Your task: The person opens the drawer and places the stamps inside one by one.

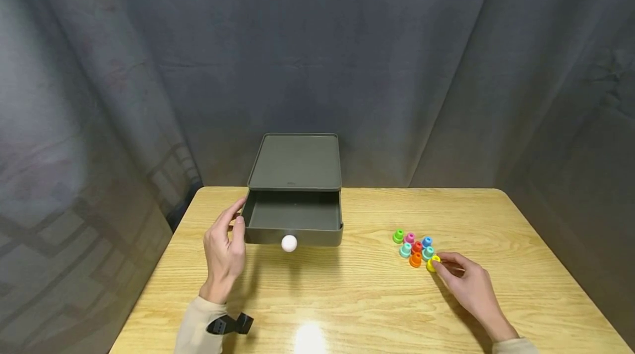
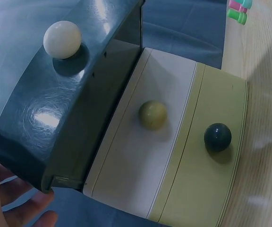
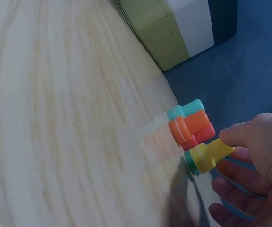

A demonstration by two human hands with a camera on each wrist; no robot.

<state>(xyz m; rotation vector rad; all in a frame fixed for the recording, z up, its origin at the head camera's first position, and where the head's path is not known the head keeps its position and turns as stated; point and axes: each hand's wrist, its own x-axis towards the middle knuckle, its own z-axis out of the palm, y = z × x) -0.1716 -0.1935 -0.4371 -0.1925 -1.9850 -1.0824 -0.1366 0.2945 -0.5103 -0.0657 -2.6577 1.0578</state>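
The yellow peg [image 1: 434,263] I'm working is a small flanged plastic piece at the near right edge of a tight cluster of coloured pegs [image 1: 414,246] (green, pink, blue, red, teal, orange) on the bench [image 1: 357,299]. My right hand [image 1: 468,285] pinches it between thumb and fingers [image 3: 242,135]. My left hand [image 1: 224,252], fingers loosely spread, touches the left corner of the grey drawer [image 1: 295,224], which is pulled open, shows nothing inside and carries a white knob [image 1: 289,243].
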